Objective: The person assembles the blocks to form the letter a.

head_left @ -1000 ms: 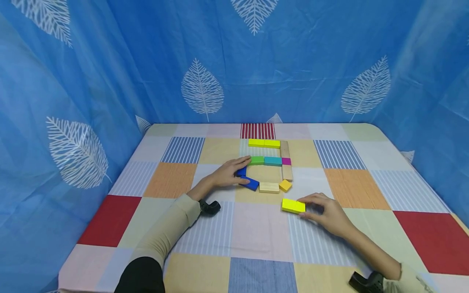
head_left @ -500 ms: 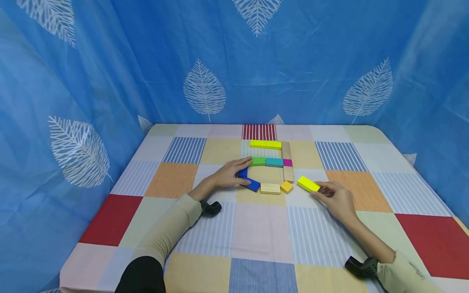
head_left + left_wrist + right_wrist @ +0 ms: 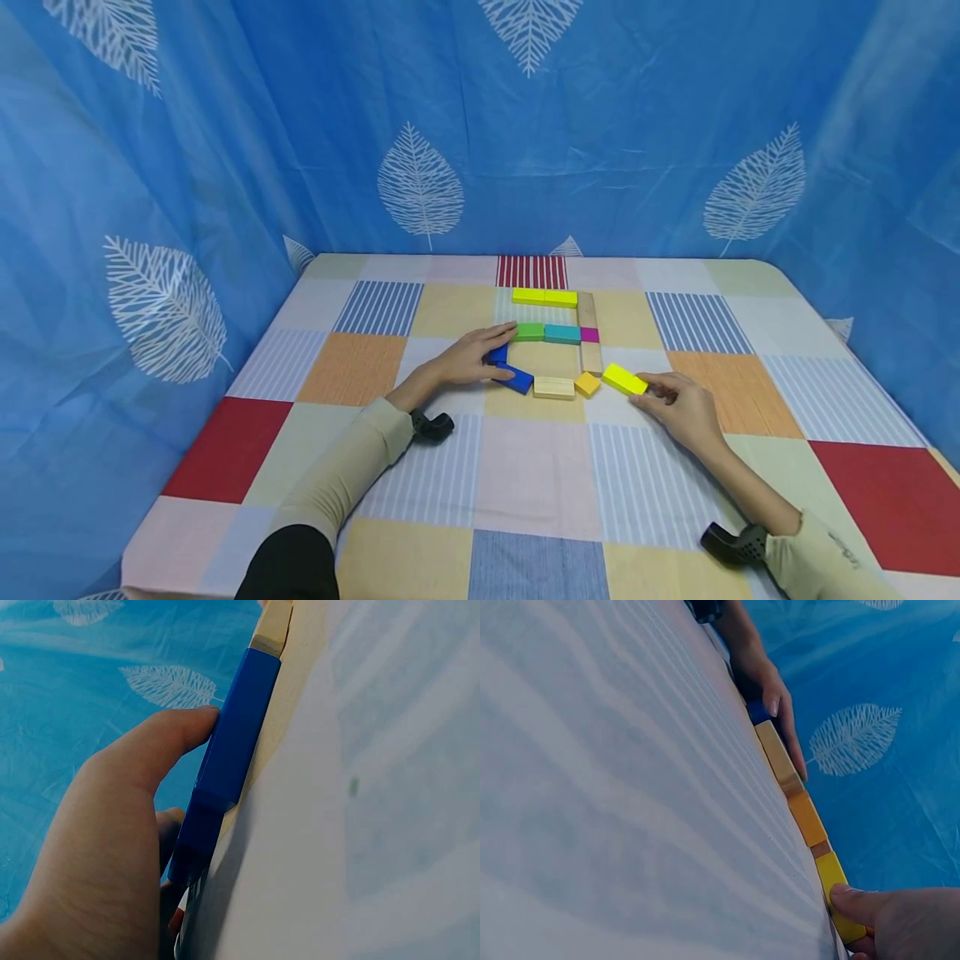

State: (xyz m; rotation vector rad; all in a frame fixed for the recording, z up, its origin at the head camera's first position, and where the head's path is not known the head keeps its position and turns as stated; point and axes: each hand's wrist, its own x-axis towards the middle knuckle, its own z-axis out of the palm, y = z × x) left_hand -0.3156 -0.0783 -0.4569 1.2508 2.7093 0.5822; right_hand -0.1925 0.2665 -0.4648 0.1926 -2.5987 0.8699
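Observation:
My left hand point(image 3: 474, 357) lies over two blue blocks at the left of a block outline. Its thumb touches the near blue block point(image 3: 517, 381), also seen in the left wrist view as a long blue block point(image 3: 238, 727). The other blue block point(image 3: 497, 353) is partly hidden under the hand, and the stretched fingertips reach the green block point(image 3: 529, 332). On the right, my right hand point(image 3: 684, 408) pinches a yellow block point(image 3: 625, 379) by its right end between thumb and fingers. That block sits tilted beside a small orange block point(image 3: 587, 383), with a narrow gap.
Pale wooden blocks point(image 3: 553, 388) edge the outline's front and right side. A teal block point(image 3: 562, 334) and a magenta block point(image 3: 589, 335) continue the middle row. Two yellow blocks point(image 3: 545, 297) lie at the back. A patchwork cloth point(image 3: 534, 467) covers the table; a blue curtain point(image 3: 615, 167) hangs behind.
My right hand has carried the yellow block from the front up beside the orange block, turning it, then slightly left and nearer. The left hand has stayed in place.

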